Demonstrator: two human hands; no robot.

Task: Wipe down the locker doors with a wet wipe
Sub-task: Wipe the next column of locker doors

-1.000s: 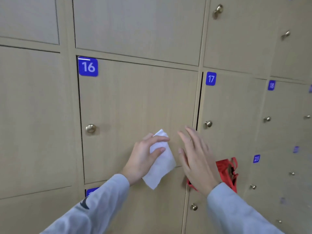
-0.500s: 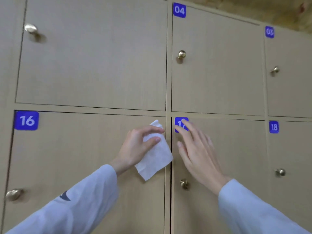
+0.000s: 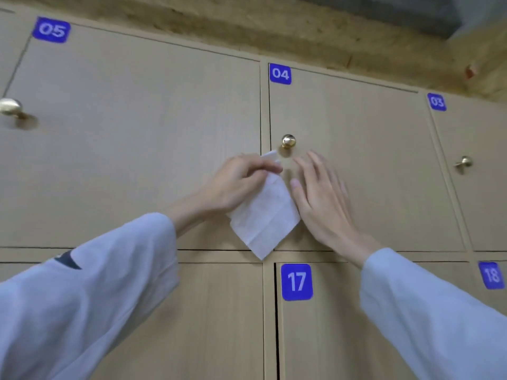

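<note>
A white wet wipe hangs from my left hand, which pinches its upper corner by the seam between locker door 05 and locker door 04. My right hand is flat and empty, fingers spread, just right of the wipe on door 04, below its brass knob. The wipe's lower corner reaches down to the rail above locker door 17.
Door 03 with a small brass knob is at the right, door 18 below it. Another brass knob sticks out at the far left. A rough beige ledge runs above the top row of lockers.
Both hands and the wipe have risen from the row of doors 16 and 17 to the top row, and my view has tilted upward with them. The grip on the wipe is unchanged.
</note>
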